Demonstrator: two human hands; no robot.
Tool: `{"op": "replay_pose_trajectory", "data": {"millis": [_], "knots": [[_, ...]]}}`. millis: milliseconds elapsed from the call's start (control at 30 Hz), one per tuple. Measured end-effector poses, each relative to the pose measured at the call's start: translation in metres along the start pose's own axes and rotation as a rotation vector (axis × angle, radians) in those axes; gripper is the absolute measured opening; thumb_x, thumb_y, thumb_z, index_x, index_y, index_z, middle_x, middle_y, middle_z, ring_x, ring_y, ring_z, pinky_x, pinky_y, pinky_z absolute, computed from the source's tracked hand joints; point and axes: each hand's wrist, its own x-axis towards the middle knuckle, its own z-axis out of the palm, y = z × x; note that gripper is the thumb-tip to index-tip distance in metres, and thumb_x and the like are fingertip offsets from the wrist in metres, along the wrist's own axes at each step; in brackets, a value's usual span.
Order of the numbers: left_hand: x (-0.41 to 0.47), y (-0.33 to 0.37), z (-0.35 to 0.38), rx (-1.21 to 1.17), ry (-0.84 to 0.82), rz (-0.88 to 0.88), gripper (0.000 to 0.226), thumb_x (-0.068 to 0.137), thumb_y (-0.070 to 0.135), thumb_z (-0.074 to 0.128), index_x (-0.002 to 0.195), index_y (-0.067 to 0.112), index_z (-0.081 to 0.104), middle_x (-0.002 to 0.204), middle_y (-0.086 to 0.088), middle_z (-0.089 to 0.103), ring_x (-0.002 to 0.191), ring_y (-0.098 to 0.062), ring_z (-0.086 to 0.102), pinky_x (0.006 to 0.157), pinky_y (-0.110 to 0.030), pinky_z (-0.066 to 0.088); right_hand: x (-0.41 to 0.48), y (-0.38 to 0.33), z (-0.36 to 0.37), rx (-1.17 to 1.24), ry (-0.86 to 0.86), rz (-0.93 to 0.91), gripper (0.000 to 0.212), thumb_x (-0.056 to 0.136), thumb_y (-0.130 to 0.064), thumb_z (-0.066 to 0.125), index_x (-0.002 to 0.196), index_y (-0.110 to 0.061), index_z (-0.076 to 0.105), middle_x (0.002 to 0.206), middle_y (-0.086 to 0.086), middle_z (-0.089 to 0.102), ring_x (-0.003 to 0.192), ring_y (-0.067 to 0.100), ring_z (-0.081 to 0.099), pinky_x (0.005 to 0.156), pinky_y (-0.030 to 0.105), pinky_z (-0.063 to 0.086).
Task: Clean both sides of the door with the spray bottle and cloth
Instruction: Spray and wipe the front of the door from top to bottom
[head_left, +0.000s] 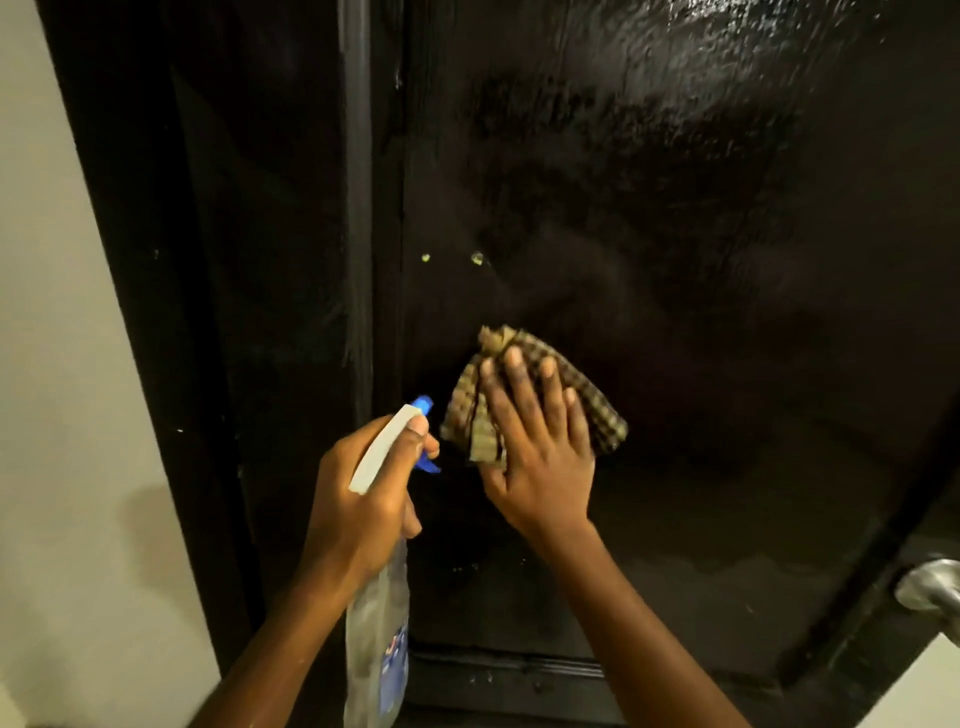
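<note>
A checked brown cloth (602, 415) was pressed on the shiny black door (675, 208) by the flat-fingered right hand (540, 457), while a clear spray bottle (376, 623) was gripped by the curled left hand (358, 499).

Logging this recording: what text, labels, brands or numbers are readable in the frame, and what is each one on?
Blue label on the spray bottle, gripped by the left hand: pale lettering, too blurred to read.
Door: no text visible.
Cloth: checked pattern only, no text.
Nothing in this frame can be read.
</note>
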Motion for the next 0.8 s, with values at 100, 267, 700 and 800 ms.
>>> {"op": "replay_pose_trajectory", "data": {"millis": [100, 267, 700, 800], "knots": [[0.002, 0.0, -0.009, 0.012, -0.011, 0.0, 0.04, 0.09, 0.043, 0.045, 0.088, 0.01, 0.068, 0.05, 0.003, 0.062, 0.034, -0.019, 0.053, 0.041, -0.028, 0.047, -0.062, 0.014, 0.012, -0.027, -0.082, -0.059, 0.071, 0.092, -0.047, 0.04, 0.159, -0.032, 0.021, 0.169, -0.012, 0.001, 0.156, 0.015, 0.003, 0.125, 0.032, 0.004], [0.004, -0.001, -0.016, 0.032, -0.088, -0.005, 0.042, 0.089, 0.043, 0.044, 0.088, 0.009, 0.068, 0.049, 0.004, 0.061, 0.033, -0.018, 0.051, 0.042, -0.029, 0.046, -0.059, 0.05, -0.004, 0.003, 0.003, 0.227, 0.078, 0.09, -0.036, 0.039, 0.161, -0.037, 0.007, 0.169, -0.014, -0.005, 0.156, 0.016, -0.004, 0.124, 0.035, 0.003], [0.014, 0.013, -0.022, 0.018, -0.058, 0.003, 0.036, 0.098, 0.033, 0.045, 0.086, 0.009, 0.068, 0.047, 0.009, 0.061, 0.033, -0.021, 0.051, 0.044, -0.03, 0.045, -0.025, 0.009, 0.01, -0.046, -0.032, -0.129, 0.07, 0.096, -0.048, 0.038, 0.161, -0.031, 0.018, 0.17, -0.008, 0.004, 0.156, 0.017, 0.007, 0.125, 0.033, 0.005], [0.016, 0.017, -0.02, 0.026, -0.074, 0.005, 0.039, 0.096, 0.038, 0.044, 0.086, 0.009, 0.068, 0.044, 0.006, 0.059, 0.032, -0.02, 0.051, 0.045, -0.03, 0.046, -0.055, 0.043, 0.006, -0.062, -0.023, -0.049, 0.061, 0.103, -0.048, 0.025, 0.161, -0.034, 0.014, 0.169, -0.011, 0.004, 0.156, 0.015, 0.007, 0.124, 0.033, 0.007]]}}
